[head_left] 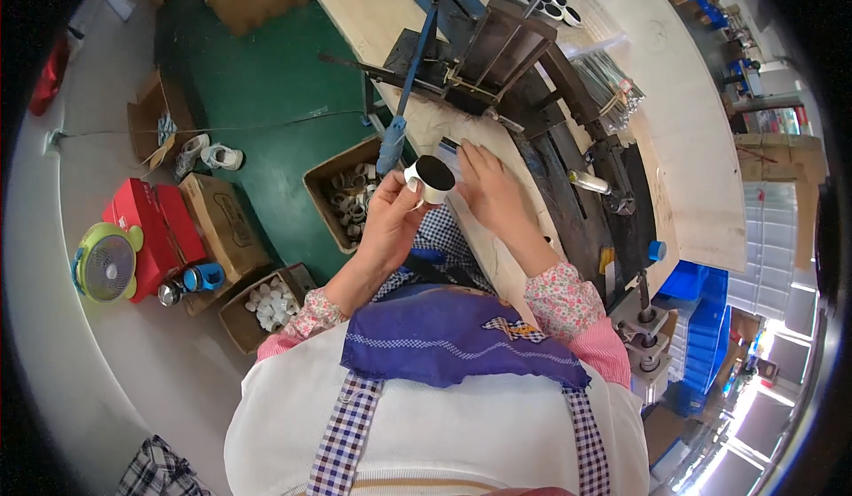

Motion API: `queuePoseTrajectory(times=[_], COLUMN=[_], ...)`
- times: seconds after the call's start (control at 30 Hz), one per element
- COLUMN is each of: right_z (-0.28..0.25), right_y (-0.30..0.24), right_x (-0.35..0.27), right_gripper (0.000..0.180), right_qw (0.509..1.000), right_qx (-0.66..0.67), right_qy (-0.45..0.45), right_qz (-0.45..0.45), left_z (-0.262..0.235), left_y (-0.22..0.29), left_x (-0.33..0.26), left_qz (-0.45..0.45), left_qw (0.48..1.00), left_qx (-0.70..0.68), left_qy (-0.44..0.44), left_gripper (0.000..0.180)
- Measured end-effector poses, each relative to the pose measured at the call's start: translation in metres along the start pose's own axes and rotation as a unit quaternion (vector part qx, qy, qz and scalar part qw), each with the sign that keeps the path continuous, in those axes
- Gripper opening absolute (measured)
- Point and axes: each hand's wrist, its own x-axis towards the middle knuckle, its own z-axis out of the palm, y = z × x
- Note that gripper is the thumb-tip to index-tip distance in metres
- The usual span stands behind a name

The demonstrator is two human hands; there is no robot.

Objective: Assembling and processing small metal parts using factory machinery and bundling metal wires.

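L hand (393,216) w/ blk-topped wht pc (431,178), printed brn ctn (222,225) at L

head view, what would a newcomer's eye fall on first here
Probably the white round piece with a black face, held in the left hand near the middle of the picture. Next, the bulky dark metal machine on the wooden bench beyond the hands, toward the top. Off at the far left, the bright green fan beside red boxes also stands out.
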Motion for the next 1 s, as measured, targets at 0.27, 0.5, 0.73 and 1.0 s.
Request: queuePoseTrajectory(times=[0.27, 0.5, 0.73, 1.0], right_z=[-0.045, -0.069, -0.069, -0.007], right_y=[-0.005, -0.006, -0.020, 0.000], right_x=[0.006, 0.067, 0.039, 0.042], right_gripper=[0.040, 0.032, 0.043, 0.032], right_qw=[0.990, 0.989, 0.985, 0.914], right_qx=[0.081, -0.035, 0.089, 0.401], right_qy=[0.116, 0.021, -0.051, 0.038], right_qz=[0.018, 0.145, 0.141, 0.052], left_z=[0.011, 0.034, 0.046, 0.033], left_y=[0.005, 0.017, 0.009, 0.018], left_x=[0.018, 0.054, 0.088, 0.085], left_qz=[-0.006, 0.090, 0.095, 0.087], left_qw=[0.998, 0.990, 0.991, 0.986], left_qx=[-0.054, -0.073, -0.056, -0.103], left_qy=[-0.006, -0.080, -0.075, -0.102], left_gripper=[0.019, 0.037, 0.038, 0.027])
